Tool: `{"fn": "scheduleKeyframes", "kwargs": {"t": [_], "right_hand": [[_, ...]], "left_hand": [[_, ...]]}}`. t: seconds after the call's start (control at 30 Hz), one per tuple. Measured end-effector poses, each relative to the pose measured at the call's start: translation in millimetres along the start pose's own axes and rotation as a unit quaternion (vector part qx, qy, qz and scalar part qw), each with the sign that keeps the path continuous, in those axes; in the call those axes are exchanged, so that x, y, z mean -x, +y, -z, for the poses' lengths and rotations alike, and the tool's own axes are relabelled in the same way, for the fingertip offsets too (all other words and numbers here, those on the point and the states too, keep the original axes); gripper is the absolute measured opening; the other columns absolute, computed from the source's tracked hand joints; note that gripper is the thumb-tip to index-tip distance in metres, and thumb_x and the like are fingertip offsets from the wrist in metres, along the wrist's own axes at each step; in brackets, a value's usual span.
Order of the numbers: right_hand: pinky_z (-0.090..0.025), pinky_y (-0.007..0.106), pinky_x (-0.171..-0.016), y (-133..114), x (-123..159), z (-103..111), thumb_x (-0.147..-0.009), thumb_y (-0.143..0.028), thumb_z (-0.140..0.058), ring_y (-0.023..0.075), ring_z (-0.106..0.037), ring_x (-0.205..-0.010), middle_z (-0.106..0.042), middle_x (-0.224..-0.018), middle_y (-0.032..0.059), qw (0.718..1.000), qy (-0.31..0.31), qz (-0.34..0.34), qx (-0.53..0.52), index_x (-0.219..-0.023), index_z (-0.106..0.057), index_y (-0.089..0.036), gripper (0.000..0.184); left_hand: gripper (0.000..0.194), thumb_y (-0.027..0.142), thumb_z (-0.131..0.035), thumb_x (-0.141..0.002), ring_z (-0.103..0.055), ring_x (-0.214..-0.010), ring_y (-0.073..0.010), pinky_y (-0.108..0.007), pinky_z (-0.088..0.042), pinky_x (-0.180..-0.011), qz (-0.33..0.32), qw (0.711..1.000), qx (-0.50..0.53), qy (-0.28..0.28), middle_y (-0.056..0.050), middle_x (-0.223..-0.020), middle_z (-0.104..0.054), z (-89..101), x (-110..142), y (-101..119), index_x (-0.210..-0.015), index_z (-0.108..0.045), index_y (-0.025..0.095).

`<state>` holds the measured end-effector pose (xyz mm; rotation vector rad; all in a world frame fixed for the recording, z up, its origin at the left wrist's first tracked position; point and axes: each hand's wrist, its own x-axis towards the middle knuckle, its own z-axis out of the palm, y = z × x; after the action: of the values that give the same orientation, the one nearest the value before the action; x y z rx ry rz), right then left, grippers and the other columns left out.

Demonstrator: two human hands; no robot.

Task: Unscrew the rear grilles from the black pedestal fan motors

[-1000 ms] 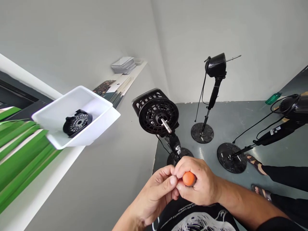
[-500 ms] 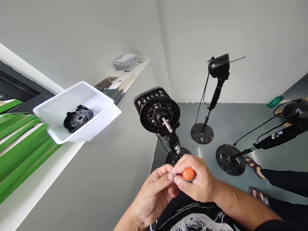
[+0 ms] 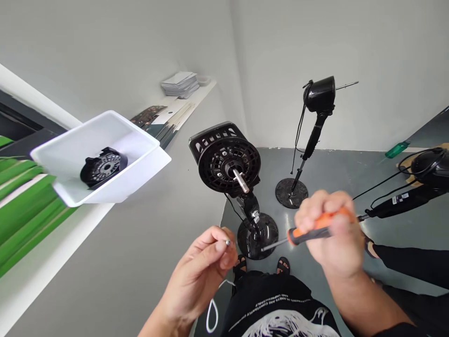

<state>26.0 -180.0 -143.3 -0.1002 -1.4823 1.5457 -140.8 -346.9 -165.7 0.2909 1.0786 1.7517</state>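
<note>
The left hand pinches a small metal screw narrowly between thumb and forefinger, while the right hand wraps its fingers around an orange-handled screwdriver, its tip pointing toward the screw but apart from it. At twelve o'clock stands a black fan motor housing on its pedestal; at ten o'clock, a white plastic tray holds a black fan part

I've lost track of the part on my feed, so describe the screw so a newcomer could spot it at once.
Start at the black fan head on its stand, then look down and left to the left hand. The small silver screw is pinched in its fingertips, unlike the orange-handled screwdriver in the right hand.
</note>
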Motion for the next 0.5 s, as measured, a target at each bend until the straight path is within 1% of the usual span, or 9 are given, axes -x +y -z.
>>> {"fn": "scheduleKeyframes", "kwargs": {"t": [0.03,0.07,0.1,0.13,0.2,0.3,0.37,0.43,0.5], "right_hand": [[-0.055,0.024,-0.060,-11.2,-7.2,6.5,-0.107,-0.046,-0.054,0.0101,-0.055,-0.066,-0.049,-0.082,-0.0027,0.999,0.024,-0.009,-0.024,-0.098,-0.061,-0.029,0.020],[-0.056,0.025,-0.060,-22.6,-13.8,11.7,-0.100,-0.048,-0.065,0.0103,-0.055,-0.065,-0.049,-0.078,-0.0022,0.996,0.052,-0.010,-0.075,-0.091,-0.064,-0.027,0.023],[-0.056,0.026,-0.059,-33.6,-19.6,15.0,-0.093,-0.048,-0.074,0.0103,-0.053,-0.062,-0.048,-0.073,-0.0024,0.990,0.095,-0.013,-0.106,-0.086,-0.067,-0.026,0.024],[-0.054,0.027,-0.056,-43.6,-24.4,16.4,-0.088,-0.052,-0.080,0.0101,-0.050,-0.058,-0.046,-0.069,-0.0027,0.983,0.140,-0.008,-0.122,-0.083,-0.069,-0.026,0.028],[-0.048,0.028,-0.048,-59.2,-30.9,13.9,-0.079,-0.054,-0.089,0.0089,-0.041,-0.048,-0.044,-0.061,-0.0038,0.973,0.189,0.008,-0.134,-0.076,-0.073,-0.029,0.030],[-0.041,0.030,-0.041,-70.7,-36.1,3.7,-0.075,-0.054,-0.093,0.0078,-0.035,-0.042,-0.040,-0.056,-0.0046,0.974,0.199,0.011,-0.110,-0.068,-0.073,-0.032,0.031],[-0.043,0.032,-0.041,-72.2,-38.6,-1.5,-0.074,-0.052,-0.095,0.0084,-0.039,-0.043,-0.038,-0.056,-0.0048,0.976,0.197,-0.013,-0.089,-0.065,-0.073,-0.032,0.031],[-0.046,0.033,-0.042,-71.1,-40.9,-2.0,-0.071,-0.050,-0.098,0.0097,-0.043,-0.044,-0.037,-0.057,-0.0049,0.980,0.181,-0.036,-0.077,-0.065,-0.073,-0.032,0.031],[-0.046,0.036,-0.043,-69.1,-42.3,2.0,-0.071,-0.053,-0.096,0.0111,-0.042,-0.044,-0.038,-0.057,-0.0046,0.986,0.154,-0.019,-0.069,-0.067,-0.075,-0.034,0.029]], "left_hand": [[0.030,0.036,-0.093,-0.076,-0.046,-0.057,-0.0087,-0.025,-0.038,-0.055,-0.010,1.000,0.007,0.002,0.000,-0.070,-0.054,1.0,-1.0,2.4,-0.071,-0.070,0.018],[0.029,0.036,-0.093,-0.076,-0.047,-0.058,-0.0088,-0.025,-0.038,-0.056,-0.021,1.000,0.013,0.003,0.000,-0.072,-0.055,1.2,-1.9,3.7,-0.072,-0.071,0.018],[0.028,0.035,-0.094,-0.076,-0.047,-0.059,-0.0087,-0.025,-0.038,-0.057,-0.031,0.999,0.019,0.001,0.000,-0.074,-0.056,0.6,-2.8,3.7,-0.073,-0.071,0.019],[0.027,0.035,-0.093,-0.076,-0.047,-0.060,-0.0087,-0.025,-0.038,-0.057,-0.039,0.999,0.026,-0.004,0.000,-0.075,-0.056,-0.8,-3.6,2.9,-0.074,-0.072,0.020],[0.024,0.034,-0.093,-0.077,-0.047,-0.061,-0.0088,-0.025,-0.038,-0.057,-0.045,0.998,0.038,-0.021,0.000,-0.077,-0.057,-5.4,-4.7,0.0,-0.077,-0.073,0.021],[0.021,0.033,-0.092,-0.079,-0.047,-0.061,-0.0086,-0.025,-0.040,-0.058,-0.043,0.996,0.056,-0.045,0.000,-0.078,-0.058,-13.2,-4.9,-3.0,-0.078,-0.074,0.022],[0.020,0.032,-0.091,-0.080,-0.046,-0.061,-0.0080,-0.024,-0.041,-0.058,-0.040,0.995,0.070,-0.061,0.000,-0.079,-0.059,-17.0,-3.7,-2.4,-0.078,-0.075,0.022],[0.017,0.031,-0.091,-0.081,-0.048,-0.061,-0.0071,-0.023,-0.042,-0.058,-0.030,0.994,0.081,-0.071,0.000,-0.081,-0.061,-19.3,-1.6,-1.0,-0.080,-0.076,0.023],[0.014,0.031,-0.090,-0.082,-0.051,-0.062,-0.0065,-0.022,-0.043,-0.059,-0.018,0.993,0.086,-0.078,0.000,-0.085,-0.063,-20.6,0.6,-1.1,-0.082,-0.077,0.024]]}}
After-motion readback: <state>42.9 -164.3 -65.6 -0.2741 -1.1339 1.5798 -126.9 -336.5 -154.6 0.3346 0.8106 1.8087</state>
